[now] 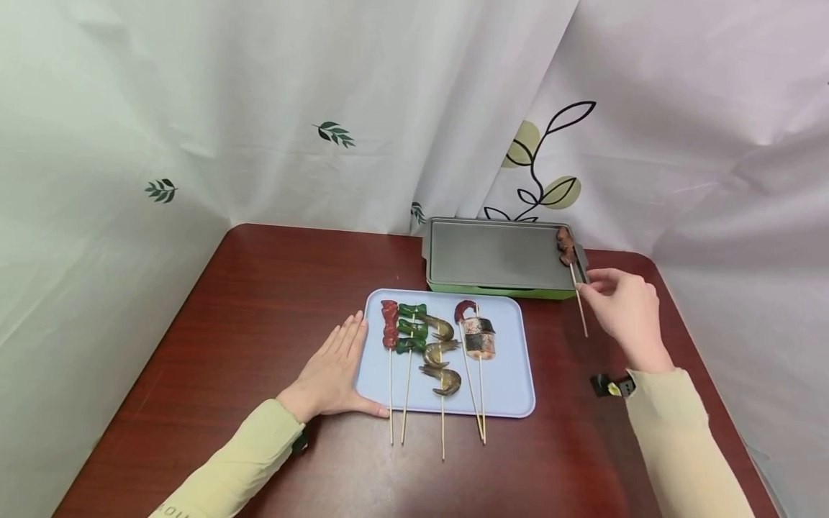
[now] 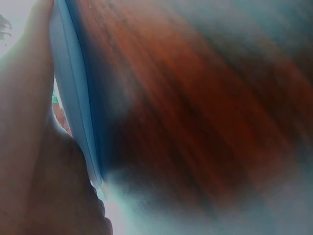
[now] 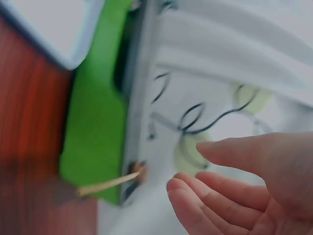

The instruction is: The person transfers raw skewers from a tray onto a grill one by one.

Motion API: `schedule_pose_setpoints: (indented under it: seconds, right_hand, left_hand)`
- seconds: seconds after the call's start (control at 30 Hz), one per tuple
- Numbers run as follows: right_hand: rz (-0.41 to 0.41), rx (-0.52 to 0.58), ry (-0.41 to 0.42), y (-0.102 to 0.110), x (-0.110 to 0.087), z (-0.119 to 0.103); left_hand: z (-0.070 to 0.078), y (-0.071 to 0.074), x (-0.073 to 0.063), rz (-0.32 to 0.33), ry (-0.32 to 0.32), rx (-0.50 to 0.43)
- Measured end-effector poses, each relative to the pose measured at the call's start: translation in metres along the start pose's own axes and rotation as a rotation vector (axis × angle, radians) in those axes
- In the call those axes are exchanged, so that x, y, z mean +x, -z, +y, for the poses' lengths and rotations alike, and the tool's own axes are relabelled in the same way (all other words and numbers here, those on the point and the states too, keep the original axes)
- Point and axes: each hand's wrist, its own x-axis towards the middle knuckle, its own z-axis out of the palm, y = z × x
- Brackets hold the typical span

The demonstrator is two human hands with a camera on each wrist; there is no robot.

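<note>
My left hand (image 1: 329, 373) rests against the left side of a pale blue tray (image 1: 512, 381), its fingers extended and its thumb at the front edge. Several skewers lie on that tray: red meat (image 1: 389, 325), green pepper (image 1: 411, 329), shrimp (image 1: 442, 354), a dark red curled piece (image 1: 463, 310) and fish chunks (image 1: 481, 338). A brown meat skewer (image 1: 565, 247) lies at the right end of a grey-topped green grill (image 1: 492, 255), its stick jutting over the front. Beside that stick is my right hand (image 1: 624, 313); the right wrist view shows thumb and fingers apart, holding nothing.
Behind the tray, the grill stands at the back of a reddish-brown table (image 1: 291, 288). White curtains (image 1: 272, 108) with leaf prints hang close behind the table and along both sides. Skewer sticks reach past the tray's front edge.
</note>
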Motion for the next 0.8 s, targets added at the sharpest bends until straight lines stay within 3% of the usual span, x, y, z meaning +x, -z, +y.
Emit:
schedule_pose_setpoints:
  seconds: [0.23,0.5,0.8]
  right_hand:
    - [-0.045,0.104,0.079,-0.002,-0.041,-0.024]
    - [-0.153,0.162,0.101,-0.029,-0.076,-0.031]
    - [-0.260,0.250,0.079,-0.068,-0.100,-0.037]
  left_hand:
    - [0.001,0.004,0.000,-0.022,0.009,0.000]
    - [0.001,0.006,0.001,-0.048,0.013,-0.004]
    - [-0.001,0.002,0.000,-0.030,0.004,-0.006]
